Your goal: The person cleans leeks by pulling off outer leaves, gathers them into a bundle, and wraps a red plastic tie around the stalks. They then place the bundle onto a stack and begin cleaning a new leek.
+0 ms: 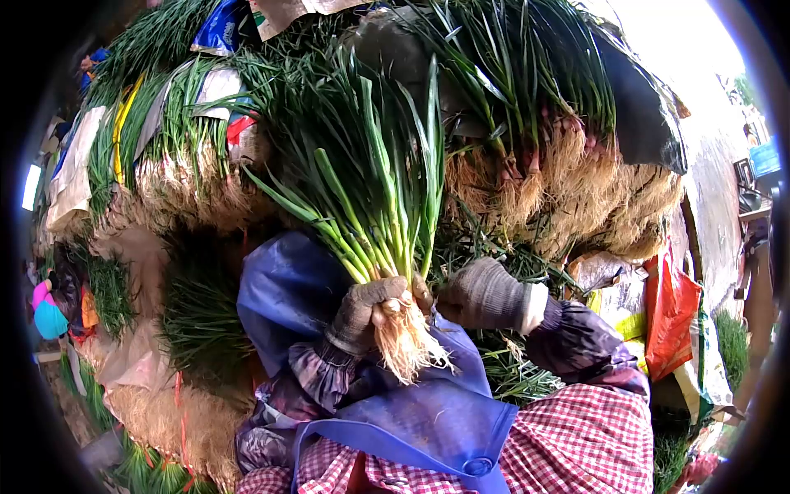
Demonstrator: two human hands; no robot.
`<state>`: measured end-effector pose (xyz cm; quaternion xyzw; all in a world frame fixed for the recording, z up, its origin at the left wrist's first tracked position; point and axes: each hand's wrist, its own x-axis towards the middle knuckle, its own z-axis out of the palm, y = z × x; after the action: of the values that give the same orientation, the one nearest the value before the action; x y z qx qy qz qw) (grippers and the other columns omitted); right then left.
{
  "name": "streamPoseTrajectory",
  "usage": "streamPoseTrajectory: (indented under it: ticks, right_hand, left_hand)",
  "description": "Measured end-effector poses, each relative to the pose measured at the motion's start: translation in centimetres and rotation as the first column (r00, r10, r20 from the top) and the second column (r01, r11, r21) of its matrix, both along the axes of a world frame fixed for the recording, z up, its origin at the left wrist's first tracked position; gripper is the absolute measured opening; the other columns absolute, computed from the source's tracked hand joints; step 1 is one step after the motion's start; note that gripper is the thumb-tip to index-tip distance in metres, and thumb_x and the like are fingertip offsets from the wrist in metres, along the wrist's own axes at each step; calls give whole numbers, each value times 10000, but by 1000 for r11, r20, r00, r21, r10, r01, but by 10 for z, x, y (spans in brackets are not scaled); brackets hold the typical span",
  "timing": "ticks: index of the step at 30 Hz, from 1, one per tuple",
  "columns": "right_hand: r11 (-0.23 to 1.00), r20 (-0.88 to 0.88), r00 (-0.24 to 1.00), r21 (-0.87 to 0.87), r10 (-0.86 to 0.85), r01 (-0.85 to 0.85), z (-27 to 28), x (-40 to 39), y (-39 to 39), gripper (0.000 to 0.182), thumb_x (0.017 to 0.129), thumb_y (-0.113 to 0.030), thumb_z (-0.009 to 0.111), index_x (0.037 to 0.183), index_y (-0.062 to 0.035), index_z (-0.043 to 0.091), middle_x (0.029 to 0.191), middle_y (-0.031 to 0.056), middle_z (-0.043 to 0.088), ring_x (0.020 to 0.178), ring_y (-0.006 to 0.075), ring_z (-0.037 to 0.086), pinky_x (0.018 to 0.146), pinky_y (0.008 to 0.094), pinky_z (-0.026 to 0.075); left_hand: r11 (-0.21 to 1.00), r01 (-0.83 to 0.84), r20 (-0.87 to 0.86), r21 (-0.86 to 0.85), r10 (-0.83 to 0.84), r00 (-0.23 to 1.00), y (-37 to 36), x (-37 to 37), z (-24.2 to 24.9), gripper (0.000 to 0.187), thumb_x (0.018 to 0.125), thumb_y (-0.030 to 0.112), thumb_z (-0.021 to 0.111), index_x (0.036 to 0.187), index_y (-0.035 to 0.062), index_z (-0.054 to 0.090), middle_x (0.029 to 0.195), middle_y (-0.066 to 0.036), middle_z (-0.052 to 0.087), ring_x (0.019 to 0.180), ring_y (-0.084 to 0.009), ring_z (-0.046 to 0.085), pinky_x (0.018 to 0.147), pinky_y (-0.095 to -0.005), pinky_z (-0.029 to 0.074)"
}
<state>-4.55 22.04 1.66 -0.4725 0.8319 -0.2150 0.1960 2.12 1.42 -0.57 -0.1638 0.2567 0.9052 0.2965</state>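
My left hand [362,313], in a dirty grey glove, is closed round the base of a bunch of green onions [387,206]. The leaves point up and away from me, and the pale roots [403,337] hang below the fist over a blue apron [428,420]. Just right of the bunch is my right hand [477,294], in a grey knitted glove. Its fingers are bent in towards the stem bases, and their tips are partly hidden, so what they hold cannot be made out.
Rooty onion bundles [576,173] lie at the upper right, with more bundles [189,181] at the upper left. A red bag [671,317] stands at the right. Loose green leaves [514,370] lie beside the apron. Tied bundles [169,420] are at the lower left.
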Motion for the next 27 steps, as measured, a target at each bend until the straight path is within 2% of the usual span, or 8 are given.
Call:
streamPoseTrajectory:
  ticks: [6, 10, 13, 14, 16, 19, 23, 27]
  right_hand:
    - [976, 867, 484, 18, -123, 216, 23, -4, 21, 320, 879, -273, 560, 797, 29, 630, 631, 82, 604, 545, 169, 568, 538, 309, 478]
    - [791, 857, 47, -493, 513, 363, -7, 4, 47, 193, 862, -147, 613, 719, -17, 619, 549, 36, 527, 493, 157, 470, 504, 304, 379]
    - [950, 816, 529, 77, -235, 304, 44, 3, 55, 267, 875, -290, 620, 829, -31, 667, 589, 52, 573, 543, 202, 553, 544, 348, 448]
    - [988, 93, 988, 110, -120, 109, 11, 6, 56, 276, 857, -345, 619, 1002, -112, 648, 710, 67, 623, 554, 184, 593, 476, 293, 465]
    - [880, -254, 867, 103, -428, 465, 14, 3, 23, 428, 778, -412, 692, 1081, -123, 601, 794, 58, 651, 632, 216, 637, 568, 347, 509]
    - [627, 152, 692, -320, -706, 710, 13, -15, -15, 358, 757, -205, 750, 1060, -82, 604, 825, 73, 660, 708, 142, 636, 640, 279, 523]
    - [595, 679, 654, -386, -333, 705, -34, -32, -43, 279, 817, -184, 698, 1019, -9, 619, 744, 25, 631, 669, 118, 579, 612, 261, 494]
    - [578, 925, 134, -330, 356, 746, -18, -5, 10, 251, 875, -241, 611, 736, -47, 533, 606, 0, 522, 494, 82, 476, 439, 215, 377]
  left_hand:
    - [984, 162, -161, 70, -149, 976, 1, 1, 21, 329, 813, 254, 615, 956, -42, 600, 857, -134, 637, 778, -213, 625, 700, -305, 508]
    - [954, -79, -182, -288, 26, 983, -6, 1, 5, 266, 827, 211, 608, 924, -37, 615, 814, -113, 638, 746, -185, 622, 691, -279, 505]
    - [995, -68, -261, -70, 47, 964, -19, -8, -2, 304, 800, 233, 644, 928, -42, 612, 822, -115, 638, 746, -169, 617, 693, -277, 506]
    - [984, -126, -232, -122, 95, 968, -11, -7, 0, 311, 799, 235, 645, 937, -40, 602, 791, -96, 623, 718, -153, 602, 676, -271, 498]
    - [984, -55, -166, -167, 27, 986, -3, -7, -1, 316, 788, 248, 624, 890, -49, 590, 752, -119, 599, 733, -200, 600, 689, -312, 504]
    - [956, -19, -128, -292, -19, 992, -2, -1, -5, 344, 793, 240, 609, 920, -79, 585, 739, -138, 613, 641, -206, 610, 651, -306, 519]
    - [975, -81, -173, -206, 45, 984, -6, 0, -8, 280, 786, 185, 609, 892, -72, 583, 782, -160, 633, 655, -230, 633, 610, -322, 548]
    - [976, -188, 5, -111, 189, 982, -15, -2, 11, 280, 784, 227, 601, 859, -40, 570, 777, -139, 604, 691, -224, 596, 636, -319, 510]
